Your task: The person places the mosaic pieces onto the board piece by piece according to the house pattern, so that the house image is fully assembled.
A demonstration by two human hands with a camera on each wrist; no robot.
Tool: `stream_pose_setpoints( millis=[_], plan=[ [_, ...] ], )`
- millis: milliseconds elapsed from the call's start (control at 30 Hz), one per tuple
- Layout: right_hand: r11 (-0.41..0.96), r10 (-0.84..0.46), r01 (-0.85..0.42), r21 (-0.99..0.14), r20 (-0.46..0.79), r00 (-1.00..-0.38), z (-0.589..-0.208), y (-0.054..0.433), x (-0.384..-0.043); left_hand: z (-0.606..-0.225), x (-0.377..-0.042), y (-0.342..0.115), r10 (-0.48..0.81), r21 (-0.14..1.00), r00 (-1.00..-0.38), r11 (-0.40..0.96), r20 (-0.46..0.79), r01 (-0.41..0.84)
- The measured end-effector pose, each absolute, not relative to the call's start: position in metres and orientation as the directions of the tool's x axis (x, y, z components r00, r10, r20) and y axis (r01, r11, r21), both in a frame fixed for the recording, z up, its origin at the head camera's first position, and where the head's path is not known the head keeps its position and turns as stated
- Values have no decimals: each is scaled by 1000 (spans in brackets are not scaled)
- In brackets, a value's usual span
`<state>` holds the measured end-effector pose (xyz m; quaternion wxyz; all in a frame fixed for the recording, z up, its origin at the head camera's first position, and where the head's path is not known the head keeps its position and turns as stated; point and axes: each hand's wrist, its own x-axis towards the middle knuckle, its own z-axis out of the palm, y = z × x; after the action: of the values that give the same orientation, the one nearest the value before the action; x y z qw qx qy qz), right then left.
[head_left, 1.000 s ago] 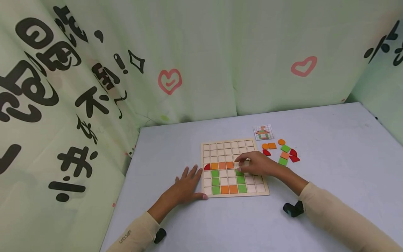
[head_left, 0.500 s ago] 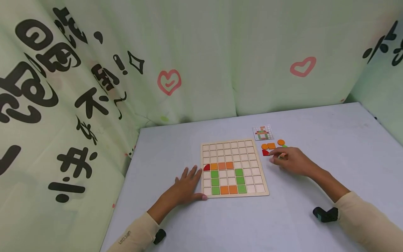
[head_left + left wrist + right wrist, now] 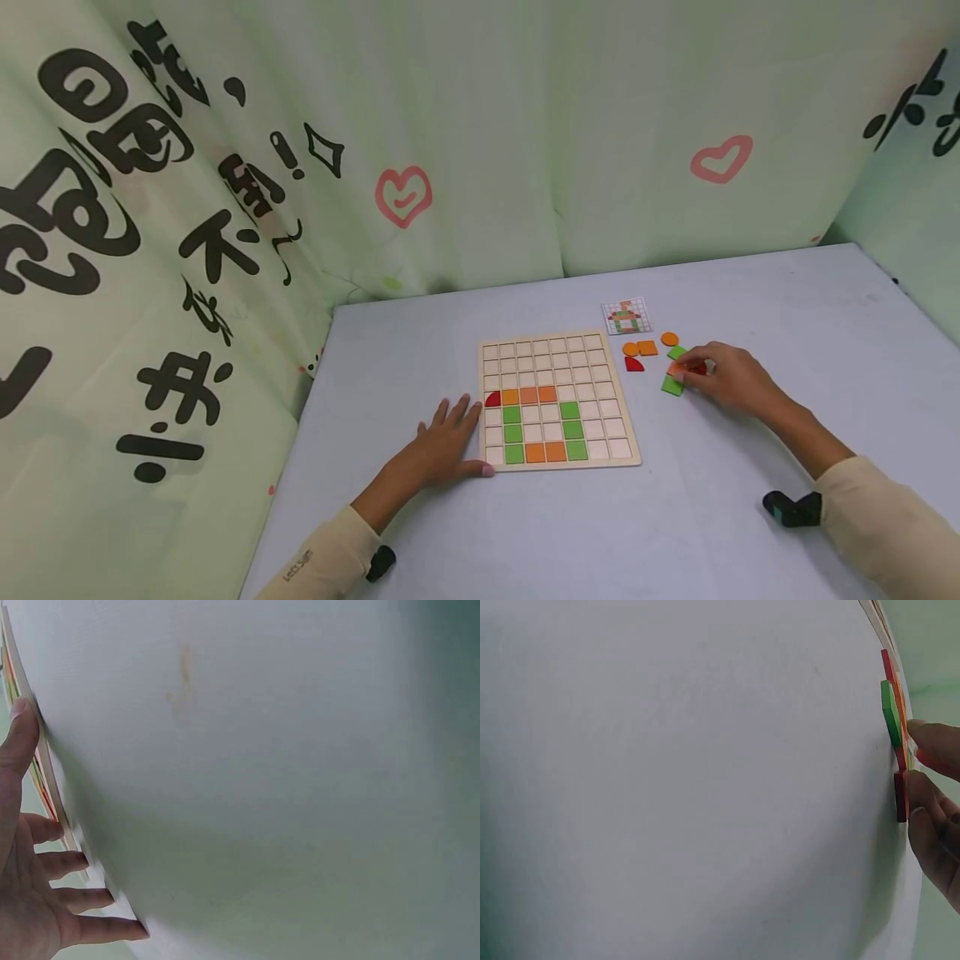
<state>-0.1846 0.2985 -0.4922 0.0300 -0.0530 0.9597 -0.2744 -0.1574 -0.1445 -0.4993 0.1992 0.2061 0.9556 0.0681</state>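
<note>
A wooden grid board [image 3: 636,460] lies on the table with red, orange and green tiles set in several cells. My left hand [image 3: 438,446] rests at its left edge, fingers spread, thumb on the near left corner; the left wrist view shows the thumb [image 3: 21,731] against the board's side. To the right of the board, my right hand [image 3: 723,377] pinches at an orange square tile [image 3: 673,368] within the loose pieces. Two green square tiles [image 3: 672,385] lie on either side of it. Red quarter-round tiles [image 3: 901,796] sit under or beside the fingers, partly hidden.
A small pattern card [image 3: 626,316] lies behind the loose tiles. Near it are two orange round tiles [image 3: 669,339], another orange square [image 3: 647,347] and a red quarter-round piece [image 3: 633,364]. A curtain [image 3: 480,142] with printed hearts hangs behind the table.
My right hand has moved right, from over the board's green column to the loose tiles, and its fingers have come down on the orange square. The left hand has stayed in place.
</note>
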Motion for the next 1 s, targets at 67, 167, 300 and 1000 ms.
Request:
stream_pose_setpoints(
  millis=[67,167,300,1000],
  plan=[
    [853,-109,-77,-517,-32,-994,-493,299,-186,-499,-157,-145,422,213,-836,905,-351,367],
    [861,-99,-62,-505,-46,-994,-492,299,-188,-499,-157,-145,422,208,-835,905,-352,370],
    [868,-82,-34,-496,-76,-994,-491,297,-190,-498,-157,-145,421,204,-836,906,-351,371],
    [869,-65,24,-495,-161,-985,-489,291,-195,-500,-158,-145,416,199,-835,909,-360,367]
  ],
)
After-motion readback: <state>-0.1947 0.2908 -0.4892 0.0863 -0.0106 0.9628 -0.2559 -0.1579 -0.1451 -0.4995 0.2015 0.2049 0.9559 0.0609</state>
